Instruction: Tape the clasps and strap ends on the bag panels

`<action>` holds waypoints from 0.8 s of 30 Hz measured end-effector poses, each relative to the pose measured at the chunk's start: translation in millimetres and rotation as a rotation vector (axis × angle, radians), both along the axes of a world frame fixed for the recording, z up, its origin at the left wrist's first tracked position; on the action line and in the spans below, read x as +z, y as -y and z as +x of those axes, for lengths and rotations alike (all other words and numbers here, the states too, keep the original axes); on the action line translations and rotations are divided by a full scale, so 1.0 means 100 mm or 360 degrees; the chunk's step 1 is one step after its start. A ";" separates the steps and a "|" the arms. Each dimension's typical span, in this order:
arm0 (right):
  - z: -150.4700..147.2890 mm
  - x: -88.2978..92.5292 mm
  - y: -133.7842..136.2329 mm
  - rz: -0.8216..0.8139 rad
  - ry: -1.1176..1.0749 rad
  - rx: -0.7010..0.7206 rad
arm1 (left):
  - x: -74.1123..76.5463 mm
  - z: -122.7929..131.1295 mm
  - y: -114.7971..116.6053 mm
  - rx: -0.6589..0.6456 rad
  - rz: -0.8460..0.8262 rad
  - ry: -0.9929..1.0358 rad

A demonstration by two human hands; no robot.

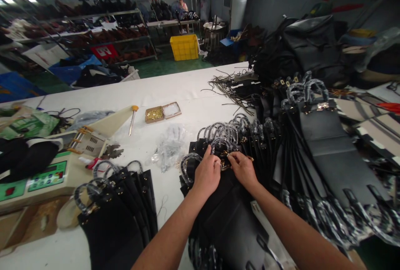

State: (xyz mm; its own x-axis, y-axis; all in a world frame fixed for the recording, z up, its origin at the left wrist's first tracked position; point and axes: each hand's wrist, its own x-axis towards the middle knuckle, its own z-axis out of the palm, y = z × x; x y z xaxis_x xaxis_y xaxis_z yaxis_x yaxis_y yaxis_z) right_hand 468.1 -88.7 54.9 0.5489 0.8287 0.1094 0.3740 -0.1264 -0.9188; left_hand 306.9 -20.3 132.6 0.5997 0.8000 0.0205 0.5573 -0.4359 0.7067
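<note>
Both hands are at the top edge of a black leather bag panel (231, 203), which lies on a pile of similar panels. My left hand (207, 174) is closed on that edge, beside a plastic-wrapped handle (221, 141). With thumb and forefinger pinched, my right hand (243, 171) grips a small gold-coloured metal fitting (227, 154) at the handle's base. The fingers partly hide the fitting, so its exact kind is unclear. Behind the hands, more plastic-wrapped handles (215, 129) rise from the stacked panels.
Another stack of black panels (117, 216) lies left, near a machine with a green control panel (48, 176). A screwdriver (133, 121), a small box of gold-coloured pieces (154, 114) and a clear plastic bag (168, 147) lie ahead. More panels (331, 136) fan out right. A person (183, 5) sits far back.
</note>
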 end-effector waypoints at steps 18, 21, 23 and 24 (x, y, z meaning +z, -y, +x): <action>0.09 0.03 0.00 -0.0073 0.0321 -0.0147 | -0.07 0.03 -0.05 -0.0111 -0.0040 0.0071; 0.10 0.04 0.00 -0.0088 0.0288 -0.0139 | -0.08 0.03 -0.05 -0.0116 -0.0052 0.0066; 0.10 0.04 0.00 -0.0101 0.0258 -0.0145 | -0.08 0.03 -0.05 -0.0116 -0.0061 0.0064; 0.10 0.03 0.00 -0.0108 0.0243 -0.0151 | -0.08 0.03 -0.05 -0.0113 -0.0063 0.0065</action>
